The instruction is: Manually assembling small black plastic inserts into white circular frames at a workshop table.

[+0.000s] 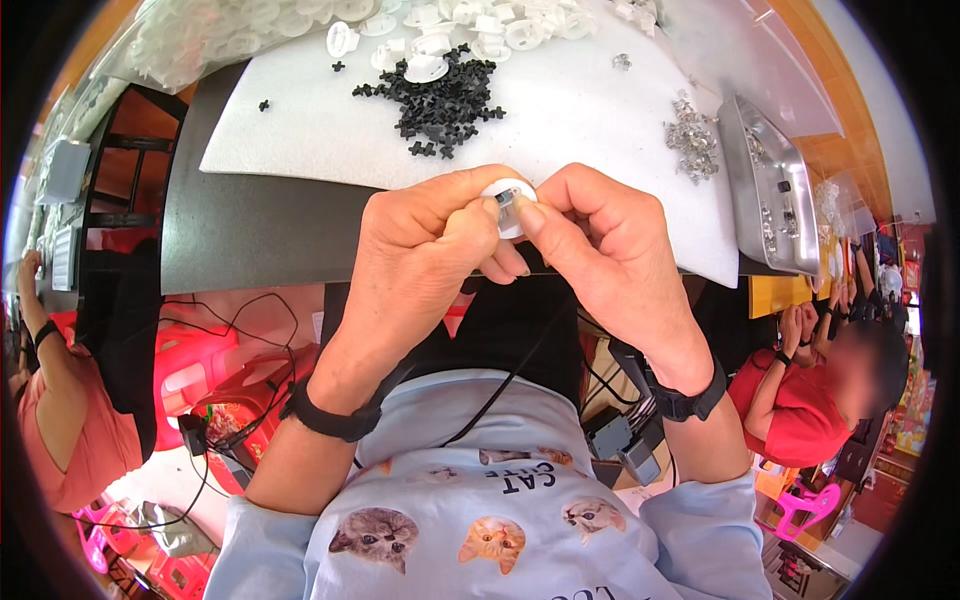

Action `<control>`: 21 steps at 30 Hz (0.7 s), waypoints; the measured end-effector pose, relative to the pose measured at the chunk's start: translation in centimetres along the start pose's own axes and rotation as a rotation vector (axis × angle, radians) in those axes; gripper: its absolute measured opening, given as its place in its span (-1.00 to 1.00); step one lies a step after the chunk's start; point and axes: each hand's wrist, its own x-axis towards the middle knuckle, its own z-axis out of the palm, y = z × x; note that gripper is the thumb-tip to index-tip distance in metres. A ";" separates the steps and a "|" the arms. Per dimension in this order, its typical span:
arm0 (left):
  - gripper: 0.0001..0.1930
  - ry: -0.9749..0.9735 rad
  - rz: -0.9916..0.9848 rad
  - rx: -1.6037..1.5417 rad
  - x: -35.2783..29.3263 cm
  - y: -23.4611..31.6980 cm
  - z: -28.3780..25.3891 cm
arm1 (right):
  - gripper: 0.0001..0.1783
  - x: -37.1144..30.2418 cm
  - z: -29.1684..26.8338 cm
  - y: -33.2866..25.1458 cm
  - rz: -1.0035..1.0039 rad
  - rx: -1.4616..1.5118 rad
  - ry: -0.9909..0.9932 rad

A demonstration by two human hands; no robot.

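Between my two hands, just over the near edge of the white mat, is a small round white plastic part (511, 226) with a dark piece and a bit of metal set in its middle. My left hand (432, 232) pinches its left side with thumb and curled fingers. From the right, my right hand (598, 222) grips the rim, its thumb pressing on the face near the metal bit. Fingertips cover part of the disc. Beyond my hands lies a heap of small black cross-shaped pieces (445, 105) on the mat.
White plastic parts (490, 30) pile up at the back of the white mat (590, 120). Small clear or metallic pieces (692, 138) lie at right, beside a metal tray (770, 190) holding more. People sit on both sides: a red sleeve (800, 400) right, a pink sleeve (90, 430) left.
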 end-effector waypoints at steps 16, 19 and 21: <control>-0.73 -0.054 0.081 0.017 0.1 -0.7 0.0 | -0.76 -0.3 -0.1 0.7 0.032 0.048 -0.007; -0.71 -0.097 0.052 0.000 0.3 -0.5 0.0 | -0.76 -0.2 -0.2 0.8 -0.013 0.080 0.022; -0.67 -0.044 0.028 -0.063 0.4 -0.2 0.4 | -0.75 0.0 -0.4 0.4 -0.032 0.075 0.036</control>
